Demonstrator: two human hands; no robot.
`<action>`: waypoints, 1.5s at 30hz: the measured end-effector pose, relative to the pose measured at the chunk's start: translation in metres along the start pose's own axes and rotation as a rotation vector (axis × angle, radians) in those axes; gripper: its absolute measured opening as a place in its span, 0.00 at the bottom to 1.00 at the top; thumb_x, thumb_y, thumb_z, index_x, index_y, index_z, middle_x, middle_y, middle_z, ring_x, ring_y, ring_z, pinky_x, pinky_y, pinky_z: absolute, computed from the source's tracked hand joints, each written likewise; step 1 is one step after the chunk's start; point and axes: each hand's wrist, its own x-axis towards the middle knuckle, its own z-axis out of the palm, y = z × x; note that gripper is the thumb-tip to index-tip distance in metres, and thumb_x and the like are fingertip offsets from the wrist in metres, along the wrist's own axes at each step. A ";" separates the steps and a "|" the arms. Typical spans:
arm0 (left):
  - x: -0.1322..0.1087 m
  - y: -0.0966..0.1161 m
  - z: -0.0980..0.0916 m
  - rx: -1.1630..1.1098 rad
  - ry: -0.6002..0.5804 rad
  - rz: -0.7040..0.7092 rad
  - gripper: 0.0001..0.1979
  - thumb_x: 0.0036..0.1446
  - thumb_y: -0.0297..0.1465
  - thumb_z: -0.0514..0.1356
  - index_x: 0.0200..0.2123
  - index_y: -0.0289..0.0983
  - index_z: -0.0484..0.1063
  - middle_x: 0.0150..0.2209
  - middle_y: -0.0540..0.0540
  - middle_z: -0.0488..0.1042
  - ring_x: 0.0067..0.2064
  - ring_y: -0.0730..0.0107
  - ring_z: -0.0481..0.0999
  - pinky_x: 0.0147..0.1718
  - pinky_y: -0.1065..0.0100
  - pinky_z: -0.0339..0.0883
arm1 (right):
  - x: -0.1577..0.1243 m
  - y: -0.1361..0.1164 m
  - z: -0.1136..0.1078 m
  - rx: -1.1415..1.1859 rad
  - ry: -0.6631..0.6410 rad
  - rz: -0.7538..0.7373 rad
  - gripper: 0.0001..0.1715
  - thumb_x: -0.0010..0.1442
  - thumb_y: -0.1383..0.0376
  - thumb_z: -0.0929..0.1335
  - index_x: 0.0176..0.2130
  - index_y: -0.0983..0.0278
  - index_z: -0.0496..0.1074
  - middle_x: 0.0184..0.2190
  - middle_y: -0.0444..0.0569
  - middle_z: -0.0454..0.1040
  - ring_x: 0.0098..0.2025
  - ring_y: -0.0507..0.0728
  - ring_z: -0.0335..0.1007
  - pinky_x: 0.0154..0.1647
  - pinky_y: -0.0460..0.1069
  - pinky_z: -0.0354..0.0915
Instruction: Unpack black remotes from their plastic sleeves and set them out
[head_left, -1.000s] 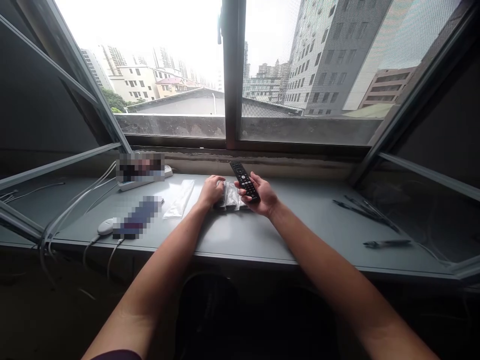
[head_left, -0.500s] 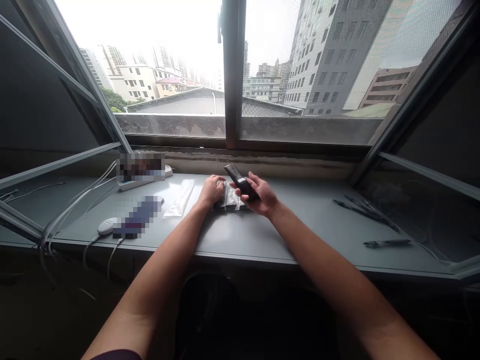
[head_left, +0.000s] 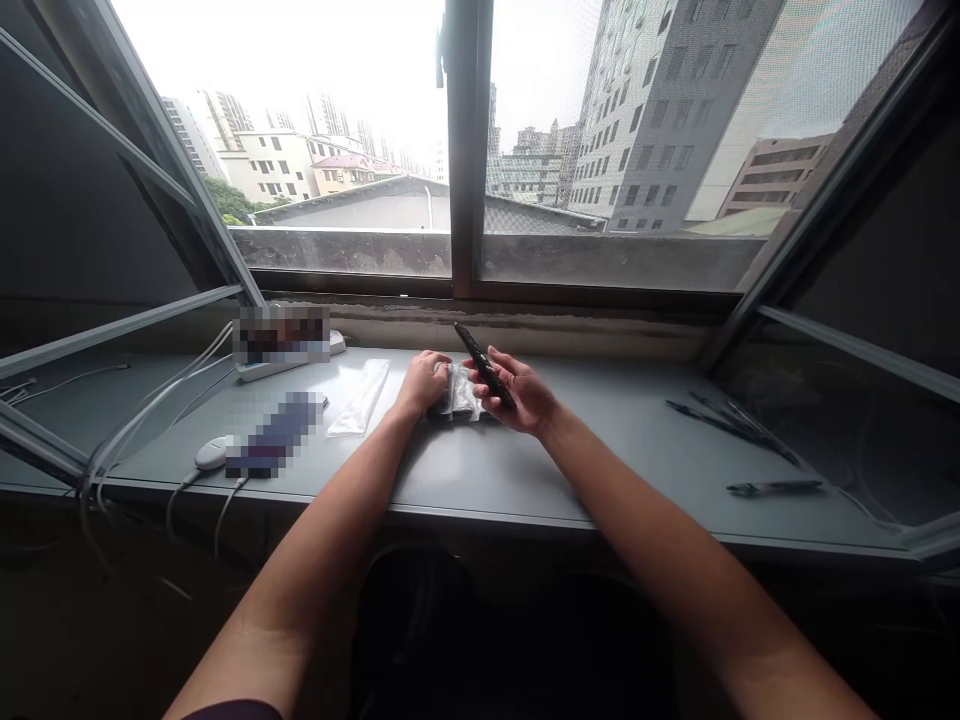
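Note:
My right hand (head_left: 525, 393) holds a slim black remote control (head_left: 484, 365), tilted with its far end up and to the left. The remote's narrow side faces me, and small bumps like buttons show along it. Below it on the desk lie dark items in clear plastic wrapping (head_left: 465, 398). At the left end of that wrapping, my left hand (head_left: 426, 383) rests with curled fingers gripping it; the fingertips are partly hidden.
An empty-looking clear plastic bag (head_left: 360, 398) lies left of my left hand. Further left are a blurred phone-like device (head_left: 277, 435), a white round charger (head_left: 214, 453), cables and a power strip (head_left: 292, 362). Several pens (head_left: 776, 488) lie at the right. A window stands behind the desk.
My right hand has turned the remote control from its broad face to its narrow edge. My left hand has stayed on the wrapped items.

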 end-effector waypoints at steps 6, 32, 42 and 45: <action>0.000 -0.001 0.000 -0.009 0.005 0.006 0.16 0.68 0.28 0.57 0.47 0.38 0.86 0.53 0.38 0.84 0.58 0.53 0.82 0.67 0.55 0.72 | 0.001 0.000 -0.001 0.005 -0.029 0.010 0.27 0.84 0.54 0.54 0.57 0.66 0.74 0.35 0.52 0.78 0.23 0.52 0.65 0.13 0.41 0.59; -0.001 0.001 -0.001 0.005 -0.011 0.014 0.15 0.69 0.29 0.58 0.47 0.39 0.86 0.51 0.39 0.84 0.58 0.53 0.82 0.66 0.55 0.72 | 0.010 0.002 -0.012 -0.043 0.025 -0.070 0.24 0.84 0.53 0.56 0.50 0.63 0.73 0.40 0.55 0.84 0.26 0.53 0.74 0.16 0.43 0.66; 0.001 -0.002 0.002 0.035 -0.016 0.026 0.15 0.68 0.29 0.58 0.46 0.38 0.86 0.51 0.39 0.84 0.57 0.54 0.82 0.65 0.57 0.72 | 0.012 0.005 -0.007 -0.061 0.143 -0.084 0.22 0.83 0.50 0.62 0.51 0.64 0.73 0.35 0.50 0.79 0.30 0.54 0.76 0.22 0.44 0.73; 0.000 -0.002 0.002 0.029 -0.018 0.024 0.15 0.69 0.29 0.58 0.46 0.38 0.86 0.51 0.39 0.84 0.57 0.54 0.82 0.65 0.57 0.72 | 0.012 0.004 -0.007 -0.035 0.139 -0.100 0.21 0.84 0.51 0.59 0.50 0.62 0.71 0.40 0.54 0.82 0.32 0.56 0.78 0.23 0.45 0.74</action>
